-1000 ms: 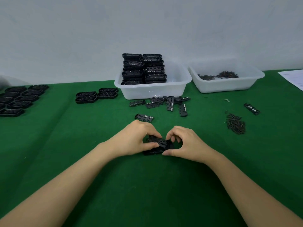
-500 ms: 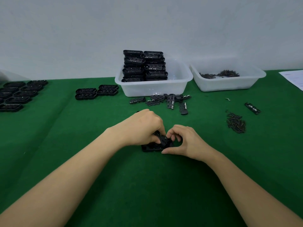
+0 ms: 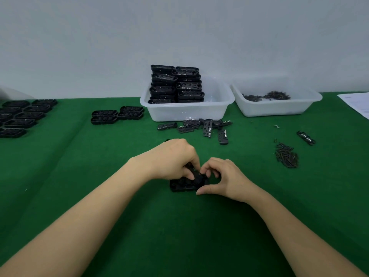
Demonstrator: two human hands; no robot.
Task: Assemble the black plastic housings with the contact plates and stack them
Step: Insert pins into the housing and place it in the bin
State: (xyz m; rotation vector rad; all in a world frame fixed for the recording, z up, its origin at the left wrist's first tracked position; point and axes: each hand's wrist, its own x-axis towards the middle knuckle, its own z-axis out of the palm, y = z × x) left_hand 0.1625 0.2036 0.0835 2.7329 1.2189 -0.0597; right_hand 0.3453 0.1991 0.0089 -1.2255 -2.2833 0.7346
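Both hands, left hand (image 3: 171,160) and right hand (image 3: 223,176), are pinched on black housing (image 3: 180,185); light, rigid plastic, best held by edges

Assembly workbench; parts bins (image 3: 187,114), green felt (image 3: 79,176).

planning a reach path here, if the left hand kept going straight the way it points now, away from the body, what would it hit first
Probably the loose contact plates scattered in front of the white bin of housings. The left hand points up and right from the housing; the green cloth between looks free, though depth is uncertain.
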